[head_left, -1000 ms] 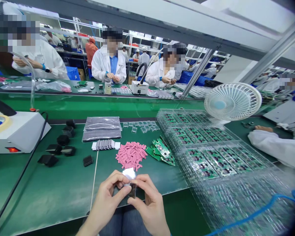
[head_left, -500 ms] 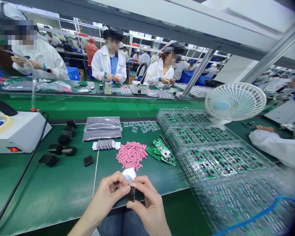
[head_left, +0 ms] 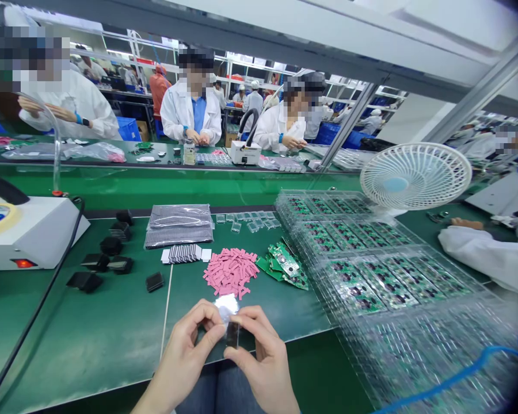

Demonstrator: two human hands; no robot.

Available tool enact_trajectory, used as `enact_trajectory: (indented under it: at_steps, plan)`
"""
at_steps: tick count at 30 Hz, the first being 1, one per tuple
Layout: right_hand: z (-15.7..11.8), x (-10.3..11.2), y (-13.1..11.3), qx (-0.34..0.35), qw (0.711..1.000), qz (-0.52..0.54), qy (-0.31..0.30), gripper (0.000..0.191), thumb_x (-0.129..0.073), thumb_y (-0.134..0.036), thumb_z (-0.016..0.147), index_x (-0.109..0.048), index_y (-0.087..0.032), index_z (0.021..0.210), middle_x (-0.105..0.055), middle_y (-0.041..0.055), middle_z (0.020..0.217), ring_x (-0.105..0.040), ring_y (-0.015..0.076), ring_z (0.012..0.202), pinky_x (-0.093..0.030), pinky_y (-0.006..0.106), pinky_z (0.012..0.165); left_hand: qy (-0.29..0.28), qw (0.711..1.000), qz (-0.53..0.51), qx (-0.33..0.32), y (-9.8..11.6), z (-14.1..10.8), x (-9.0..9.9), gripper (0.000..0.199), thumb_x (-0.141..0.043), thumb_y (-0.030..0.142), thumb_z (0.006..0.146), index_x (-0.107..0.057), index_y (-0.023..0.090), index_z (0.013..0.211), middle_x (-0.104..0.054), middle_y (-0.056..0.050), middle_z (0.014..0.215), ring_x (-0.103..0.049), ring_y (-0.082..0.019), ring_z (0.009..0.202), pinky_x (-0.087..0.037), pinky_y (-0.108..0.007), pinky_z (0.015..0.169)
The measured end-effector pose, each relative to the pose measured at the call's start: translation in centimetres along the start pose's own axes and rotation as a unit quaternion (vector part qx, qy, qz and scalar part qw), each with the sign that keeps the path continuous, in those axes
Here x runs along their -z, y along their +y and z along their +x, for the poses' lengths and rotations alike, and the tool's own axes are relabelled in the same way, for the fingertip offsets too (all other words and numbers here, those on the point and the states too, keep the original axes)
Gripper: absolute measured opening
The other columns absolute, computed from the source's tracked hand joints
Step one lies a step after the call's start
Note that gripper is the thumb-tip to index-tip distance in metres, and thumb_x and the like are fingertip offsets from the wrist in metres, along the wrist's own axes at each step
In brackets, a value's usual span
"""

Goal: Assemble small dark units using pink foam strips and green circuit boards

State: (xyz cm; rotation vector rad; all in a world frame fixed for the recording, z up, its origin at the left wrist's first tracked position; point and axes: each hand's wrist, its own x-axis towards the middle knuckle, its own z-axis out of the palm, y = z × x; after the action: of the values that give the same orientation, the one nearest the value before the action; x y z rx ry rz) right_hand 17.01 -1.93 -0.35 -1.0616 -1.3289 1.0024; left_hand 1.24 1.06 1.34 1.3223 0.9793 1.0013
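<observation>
Small dark part, prob. foil-topped

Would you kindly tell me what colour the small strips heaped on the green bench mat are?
The strips are pink, as the head view shows best.

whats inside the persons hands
The left hand and right hand hold a shiny foil sheet above a small dark block; the fingers cover the sides, so what lies behind them cannot be seen.
</observation>
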Motion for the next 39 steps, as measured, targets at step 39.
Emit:
enact_trajectory:
  at_steps: [39]
  plan:
    - [-0.3,-0.3,-0.4,0.031,0.999,0.012,0.017,0.031,-0.079,-0.034,0.077,-0.073,-0.03,0.107,-0.06,0.0031,0.095,-0.059,0.019,0.089,-0.051,0.027,0.077,0.037,0.999,-0.015,-0.002,0.4,-0.7,-0.3,0.009,-0.069,0.028,0.083,-0.069,0.021,0.078,-0.054,-0.001,0.078,-0.051,-0.016,0.075,-0.042,-0.027,0.071]
